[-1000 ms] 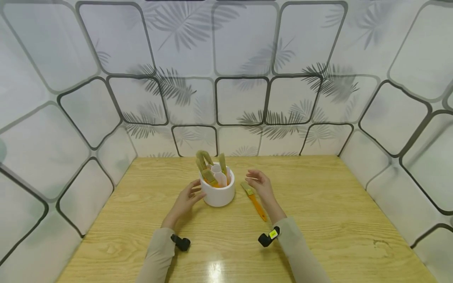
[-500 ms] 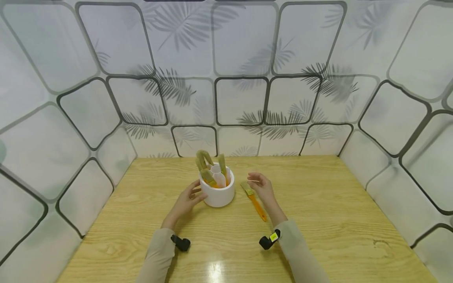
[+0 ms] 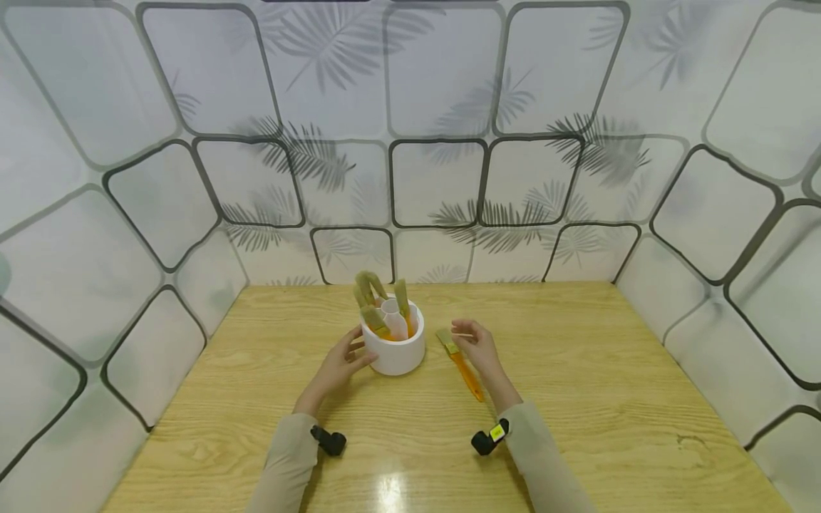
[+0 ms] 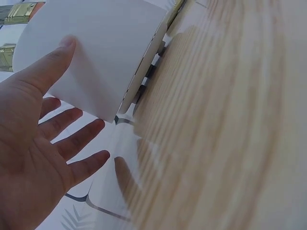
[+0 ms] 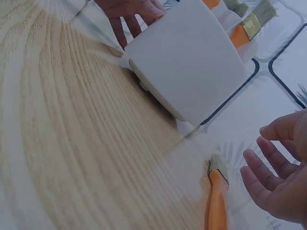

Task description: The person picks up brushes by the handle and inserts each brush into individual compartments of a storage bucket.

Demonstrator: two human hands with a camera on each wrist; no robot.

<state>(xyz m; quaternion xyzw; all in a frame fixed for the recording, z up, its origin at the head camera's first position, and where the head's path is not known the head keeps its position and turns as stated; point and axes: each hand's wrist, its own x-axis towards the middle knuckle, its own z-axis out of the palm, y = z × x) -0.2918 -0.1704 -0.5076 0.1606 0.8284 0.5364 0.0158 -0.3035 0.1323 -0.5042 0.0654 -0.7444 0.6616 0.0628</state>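
A round white holder [image 3: 398,358] stands on the wooden table with several paintbrushes [image 3: 373,319] in it, bristles up. My left hand [image 3: 336,367] is at its left side. In the left wrist view the thumb touches the holder's wall [image 4: 110,48] while the other fingers are spread and fairly straight. One paintbrush [image 3: 466,372] with an orange handle lies to the right of the holder, bristles pointing away from me. Beside its bristle end hovers my right hand [image 3: 481,349], fingers loosely bent and holding nothing, apart from the brush in the right wrist view.
The wooden table [image 3: 577,370] reaches to a patterned curtain [image 3: 442,185] at the back and both sides. Inside the holder is a pale divider [image 3: 391,310] with a round centre. Each sleeve carries a small black wrist camera [image 3: 330,441].
The brushes at the front of the holder have shifted slightly to the left, as if it turned a little. My right hand has drawn a little toward me. The left hand barely moved.
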